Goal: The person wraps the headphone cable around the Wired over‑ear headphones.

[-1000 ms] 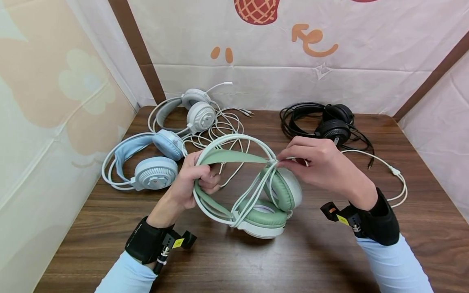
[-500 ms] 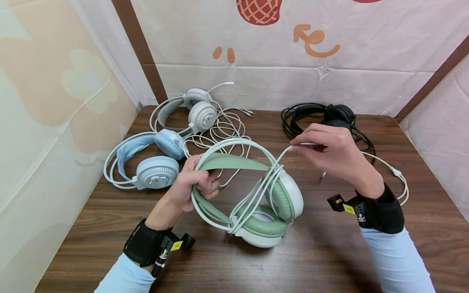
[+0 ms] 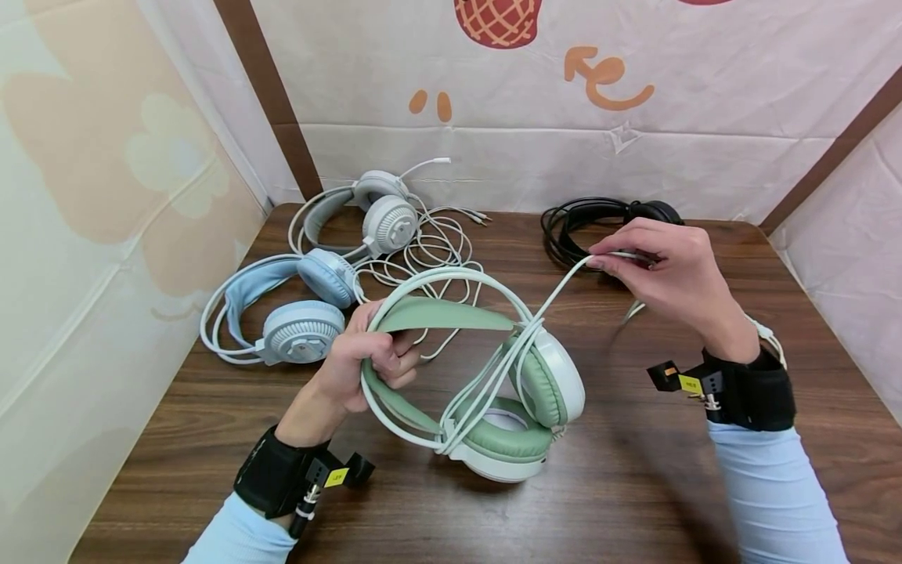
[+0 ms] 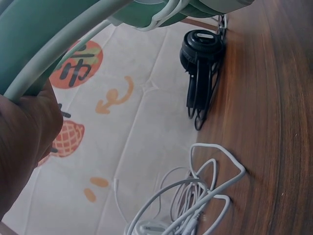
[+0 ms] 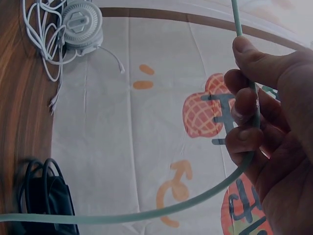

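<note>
The left hand (image 3: 361, 356) gripped the green headphones (image 3: 543, 384) by their headband (image 3: 444, 313), over the table (image 3: 599, 509) between its side edges. The right hand (image 3: 665, 270) pinched their cable (image 3: 564, 284), nearer the right edge.

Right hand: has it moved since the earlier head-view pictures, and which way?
Yes. In the head view, the right hand has moved rightward and up the picture, judged against the black headphones, whose near ear cup it now largely hides.
</note>
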A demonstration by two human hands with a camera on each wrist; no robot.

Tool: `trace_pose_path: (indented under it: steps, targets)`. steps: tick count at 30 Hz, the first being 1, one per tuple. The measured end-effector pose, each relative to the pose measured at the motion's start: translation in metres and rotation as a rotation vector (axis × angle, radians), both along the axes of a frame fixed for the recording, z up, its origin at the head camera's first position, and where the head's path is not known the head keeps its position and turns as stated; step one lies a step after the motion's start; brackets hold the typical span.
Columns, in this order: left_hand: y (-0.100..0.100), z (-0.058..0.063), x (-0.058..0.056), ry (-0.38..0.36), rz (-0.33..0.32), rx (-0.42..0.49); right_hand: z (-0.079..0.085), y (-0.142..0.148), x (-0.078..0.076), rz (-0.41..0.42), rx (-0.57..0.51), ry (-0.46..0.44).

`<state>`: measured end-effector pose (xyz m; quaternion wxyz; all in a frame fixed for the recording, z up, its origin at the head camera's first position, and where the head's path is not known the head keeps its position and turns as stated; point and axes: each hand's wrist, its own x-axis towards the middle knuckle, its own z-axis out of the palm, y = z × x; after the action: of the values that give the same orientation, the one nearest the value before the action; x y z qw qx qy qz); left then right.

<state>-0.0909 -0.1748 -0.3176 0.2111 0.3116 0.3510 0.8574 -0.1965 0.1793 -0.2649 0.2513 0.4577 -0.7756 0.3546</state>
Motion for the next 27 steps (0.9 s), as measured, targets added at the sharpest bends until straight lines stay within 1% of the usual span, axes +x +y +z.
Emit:
trace_pose_path:
  steps: [7,14,19,24,27]
  targets:
    - [0.0,-0.001,0.001,-0.006,-0.027,0.038,-0.003,0.009,-0.007,-0.008,-0.029,-0.027]
    - [0.001,0.0,0.001,-0.01,-0.069,0.06,-0.01,0.018,-0.017,-0.075,-0.114,-0.07]
    - [0.001,-0.001,0.002,-0.014,-0.087,0.085,-0.014,0.023,-0.022,-0.083,-0.126,-0.084]
    - [0.003,-0.002,0.002,-0.017,-0.127,0.147,-0.019,0.027,-0.026,-0.069,-0.158,-0.134]
    - [0.005,-0.002,0.002,-0.029,-0.137,0.197,-0.026,0.028,-0.03,-0.063,-0.163,-0.169]
